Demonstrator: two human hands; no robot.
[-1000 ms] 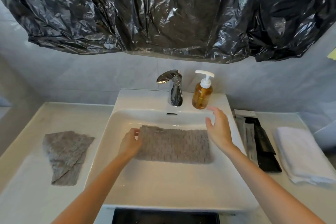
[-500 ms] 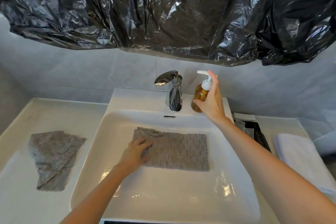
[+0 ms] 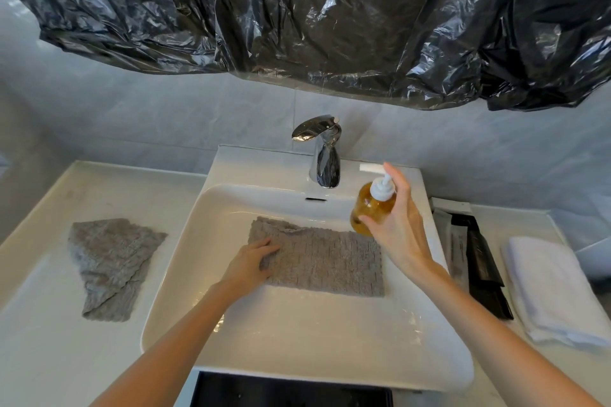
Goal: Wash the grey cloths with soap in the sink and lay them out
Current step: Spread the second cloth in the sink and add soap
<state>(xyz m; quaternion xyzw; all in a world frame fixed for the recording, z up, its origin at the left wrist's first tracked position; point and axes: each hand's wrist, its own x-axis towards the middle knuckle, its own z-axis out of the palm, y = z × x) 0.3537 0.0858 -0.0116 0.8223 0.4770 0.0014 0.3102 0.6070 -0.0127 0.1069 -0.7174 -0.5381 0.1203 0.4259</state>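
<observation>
i see my left hand (image 3: 249, 263) pressing flat on the grey cloth (image 3: 325, 261) in the sink (image 3: 297, 334), my right hand (image 3: 396, 225) gripping the amber soap bottle (image 3: 370, 208) just above the cloth's far right corner.

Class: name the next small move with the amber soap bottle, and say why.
Probably press the pump: the right hand holds the amber pump bottle over the white sink, beside the flat grey textured cloth, whose left edge the left hand pins.
</observation>
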